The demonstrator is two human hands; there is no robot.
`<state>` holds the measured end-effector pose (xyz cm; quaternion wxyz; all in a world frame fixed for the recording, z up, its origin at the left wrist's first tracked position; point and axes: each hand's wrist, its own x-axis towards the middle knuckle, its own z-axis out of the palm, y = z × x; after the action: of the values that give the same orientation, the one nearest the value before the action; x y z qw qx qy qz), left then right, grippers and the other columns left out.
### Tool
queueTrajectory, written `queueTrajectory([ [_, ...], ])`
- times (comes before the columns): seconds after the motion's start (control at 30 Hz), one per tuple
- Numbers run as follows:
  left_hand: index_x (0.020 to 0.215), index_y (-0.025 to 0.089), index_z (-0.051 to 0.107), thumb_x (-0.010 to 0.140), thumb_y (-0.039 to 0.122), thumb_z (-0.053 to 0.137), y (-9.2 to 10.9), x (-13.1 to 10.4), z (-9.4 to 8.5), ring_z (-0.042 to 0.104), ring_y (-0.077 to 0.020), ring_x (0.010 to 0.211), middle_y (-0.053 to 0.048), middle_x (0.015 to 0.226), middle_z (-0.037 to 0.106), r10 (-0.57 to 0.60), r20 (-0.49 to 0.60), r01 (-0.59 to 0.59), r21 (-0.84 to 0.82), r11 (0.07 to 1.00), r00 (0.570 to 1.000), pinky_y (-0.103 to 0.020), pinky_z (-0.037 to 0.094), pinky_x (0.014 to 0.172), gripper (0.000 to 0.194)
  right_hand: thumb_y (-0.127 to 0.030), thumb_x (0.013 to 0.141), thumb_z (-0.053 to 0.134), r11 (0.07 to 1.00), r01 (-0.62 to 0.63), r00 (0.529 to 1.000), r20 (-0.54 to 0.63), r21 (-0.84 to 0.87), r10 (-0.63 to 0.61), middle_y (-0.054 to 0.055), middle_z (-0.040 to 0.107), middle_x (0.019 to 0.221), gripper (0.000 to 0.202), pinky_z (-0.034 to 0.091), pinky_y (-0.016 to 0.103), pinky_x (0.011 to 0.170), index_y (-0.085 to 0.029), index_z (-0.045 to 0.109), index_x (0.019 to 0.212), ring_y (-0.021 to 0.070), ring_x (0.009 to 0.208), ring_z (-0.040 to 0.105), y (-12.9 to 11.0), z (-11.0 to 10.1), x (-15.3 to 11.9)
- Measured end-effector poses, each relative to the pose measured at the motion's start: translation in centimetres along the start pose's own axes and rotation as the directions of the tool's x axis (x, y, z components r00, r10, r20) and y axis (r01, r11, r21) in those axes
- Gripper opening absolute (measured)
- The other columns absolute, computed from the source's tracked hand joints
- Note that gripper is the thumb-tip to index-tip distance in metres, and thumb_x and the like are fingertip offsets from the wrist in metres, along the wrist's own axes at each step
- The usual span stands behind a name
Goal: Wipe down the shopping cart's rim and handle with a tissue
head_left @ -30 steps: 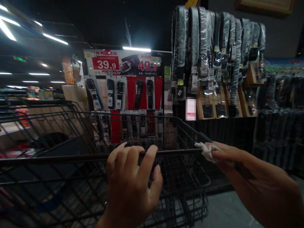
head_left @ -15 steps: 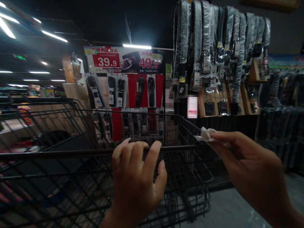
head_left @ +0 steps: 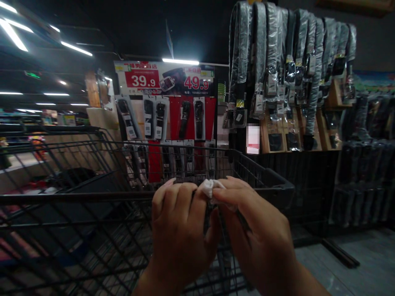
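Side by side at the centre, both hands are at the top rim of a black wire shopping cart (head_left: 77, 198). My left hand (head_left: 182, 226) rests over the rim with its fingers curled round it; the fingertips are hidden behind the rim. A crumpled white tissue (head_left: 209, 188) is pinched between the thumb and fingers of my right hand (head_left: 259, 230). The tissue is right beside my left index finger and seems to touch it. Part of the tissue is hidden under my right fingers.
Packaged belts (head_left: 199, 117) hang on a red display under a price sign (head_left: 142, 80). More plastic-wrapped belts (head_left: 271, 49) hang at the upper right above wooden boxes (head_left: 274, 131). A dark bin-like shape lies beyond the cart wires at left. Tiled floor (head_left: 364, 255) shows at lower right.
My right hand has moved left with the tissue, from beyond the cart's right side to my left hand. My left hand stays on the rim. The view has shifted slightly.
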<state>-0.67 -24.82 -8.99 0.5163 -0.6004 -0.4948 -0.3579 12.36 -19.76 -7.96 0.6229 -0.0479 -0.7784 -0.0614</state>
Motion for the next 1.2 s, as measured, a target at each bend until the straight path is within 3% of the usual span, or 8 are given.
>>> queueTrajectory([
  [0.17,0.107,0.012,0.058,0.084,0.025,0.05,0.0,0.0,-0.3,0.048,-0.0236,0.091,-0.008,0.089,0.056,-0.007,0.052,0.006,0.019,1.0,0.999,-0.044,0.033,0.098,0.027,-0.002,0.087,0.049,0.985,0.076,0.997,0.014,-0.157,-0.074,0.009,0.071,0.109,0.024,0.05,0.036,0.103,-0.015,0.062,0.102,0.0165,0.109,0.065,1.6,-1.8,-2.1],
  [0.37,0.106,0.011,0.059,0.084,0.024,0.051,0.3,0.2,-0.4,0.047,-0.0234,0.092,-0.008,0.089,0.055,-0.011,0.046,0.009,0.033,0.999,0.999,-0.045,0.035,0.097,0.027,-0.004,0.086,0.052,0.947,-0.009,0.997,-0.081,-0.321,-0.017,0.007,0.073,0.103,0.02,0.052,0.034,0.1,-0.015,0.063,0.099,0.018,0.103,0.068,2.7,-3.3,-3.1],
  [0.6,0.108,0.016,0.057,0.085,0.027,0.05,0.3,0.0,-0.3,0.049,-0.0228,0.091,-0.007,0.089,0.056,-0.039,0.051,0.038,0.031,0.999,0.998,-0.045,0.037,0.095,0.027,-0.003,0.086,0.05,0.986,-0.016,0.995,-0.101,-0.166,0.0,0.008,0.074,0.099,0.021,0.058,0.032,0.09,-0.015,0.064,0.096,0.017,0.095,0.07,0.6,-1.0,-1.4],
  [0.73,0.105,0.014,0.057,0.088,0.029,0.044,0.2,-0.1,-0.1,0.048,-0.0217,0.087,-0.006,0.085,0.055,-0.039,0.032,0.039,-0.007,0.999,0.999,-0.044,0.034,0.097,0.026,-0.006,0.089,0.047,0.992,0.044,0.998,-0.043,-0.121,-0.05,0.01,0.073,0.107,0.022,0.057,0.036,0.094,-0.014,0.064,0.101,0.0195,0.105,0.067,-0.2,0.3,-1.1],
  [1.0,0.117,0.014,0.054,0.082,0.031,0.05,-0.2,-0.4,-0.6,0.047,-0.0243,0.097,-0.008,0.097,0.055,0.009,0.12,-0.01,0.008,1.0,0.993,-0.045,0.032,0.101,0.039,-0.004,0.089,0.05,0.951,0.208,0.978,0.016,-0.227,-0.21,0.014,0.073,0.107,0.02,0.055,0.04,0.097,-0.008,0.068,0.097,0.0252,0.116,0.062,0.6,-0.5,-4.2],
  [1.2,0.118,0.016,0.054,0.083,0.028,0.053,-0.2,-0.3,-0.7,0.047,-0.0248,0.1,-0.009,0.099,0.055,0.019,0.131,-0.028,0.07,0.997,0.991,-0.046,0.035,0.1,0.037,-0.005,0.09,0.047,0.954,0.19,0.982,0.053,-0.231,-0.183,0.015,0.073,0.108,0.024,0.058,0.041,0.092,-0.01,0.067,0.102,0.0261,0.115,0.062,1.3,-0.4,-6.5],
])
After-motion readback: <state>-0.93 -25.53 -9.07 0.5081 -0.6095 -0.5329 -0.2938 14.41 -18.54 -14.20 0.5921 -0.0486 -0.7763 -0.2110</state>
